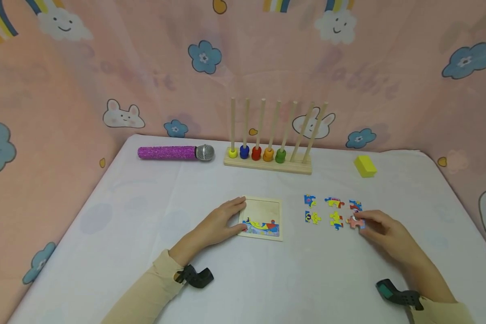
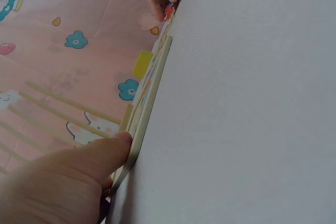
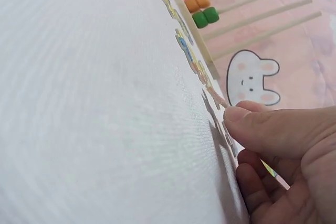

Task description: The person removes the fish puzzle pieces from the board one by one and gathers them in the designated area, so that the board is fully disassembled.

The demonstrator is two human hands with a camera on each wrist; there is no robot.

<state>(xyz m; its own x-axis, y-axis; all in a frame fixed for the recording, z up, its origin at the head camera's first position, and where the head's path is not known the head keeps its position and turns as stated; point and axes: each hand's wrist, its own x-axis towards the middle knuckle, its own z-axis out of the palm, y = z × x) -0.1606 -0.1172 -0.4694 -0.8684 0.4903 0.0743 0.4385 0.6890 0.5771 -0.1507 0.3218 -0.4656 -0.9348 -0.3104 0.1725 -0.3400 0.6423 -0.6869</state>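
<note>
Jigsaw piece [image 1: 353, 222], pink, lower right of 6 on white tablecloth [image 1: 287, 283], pinched at the edge by right hand [image 1: 390, 238]; probably light, stiff, best held by opposite edges. Tray [image 1: 263, 209] to its left, gripped by left hand [image 1: 216, 224].

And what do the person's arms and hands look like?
Both arms have light tan sleeves. A black, curved gadget sits near each wrist; the right one has a green patch. The left hand and right hand wear no gloves.

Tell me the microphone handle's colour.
The microphone handle is glittery purple, best seen in the head view.
</note>
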